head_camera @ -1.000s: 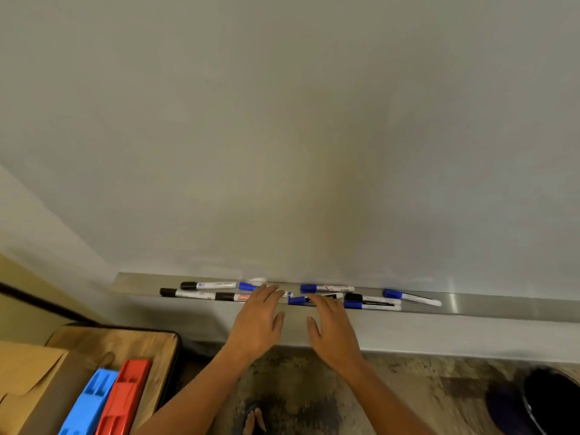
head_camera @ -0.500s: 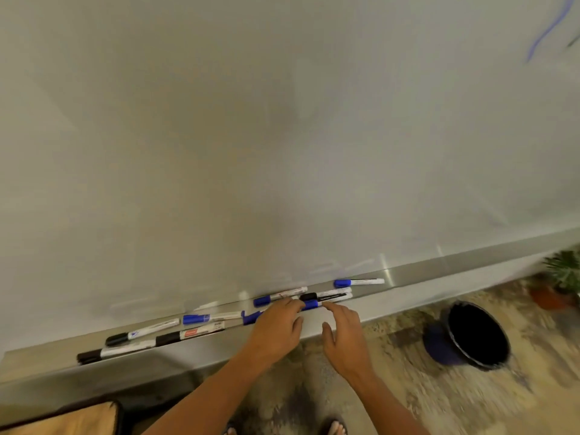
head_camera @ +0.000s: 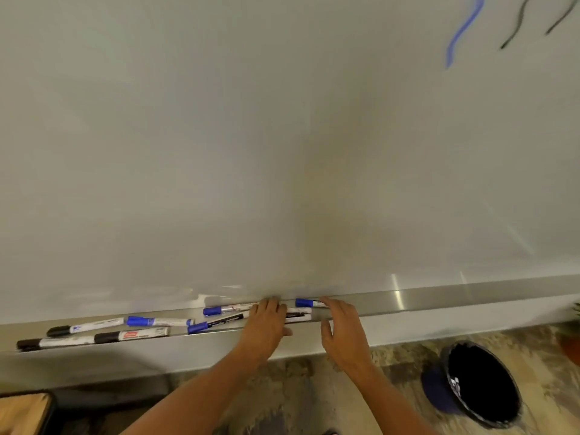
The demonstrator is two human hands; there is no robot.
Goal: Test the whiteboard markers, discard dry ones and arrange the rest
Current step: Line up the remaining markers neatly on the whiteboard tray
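Several whiteboard markers lie in the metal tray (head_camera: 470,296) under the whiteboard (head_camera: 282,136). At the left are two black-capped markers (head_camera: 69,329) (head_camera: 47,343), one black marker with a red label (head_camera: 131,335) and a blue-capped marker (head_camera: 157,321). Two more blue-capped markers (head_camera: 219,310) (head_camera: 216,324) lie near the middle. My left hand (head_camera: 266,323) rests with its fingers over the markers in the tray. A white marker (head_camera: 298,316) shows between my hands. My right hand (head_camera: 342,328) touches a blue-capped marker (head_camera: 309,303) with its fingertips, thumb held apart.
A blue stroke (head_camera: 461,32) and black strokes (head_camera: 514,23) mark the board's top right. A black-lined bin (head_camera: 480,384) stands on the floor at the lower right, a plant (head_camera: 572,334) at the right edge. A wooden surface (head_camera: 22,412) shows at the lower left.
The view has swung right and closer. Both hands slid right along the tray; my right hand's fingertips now reach the rightmost blue-capped marker.
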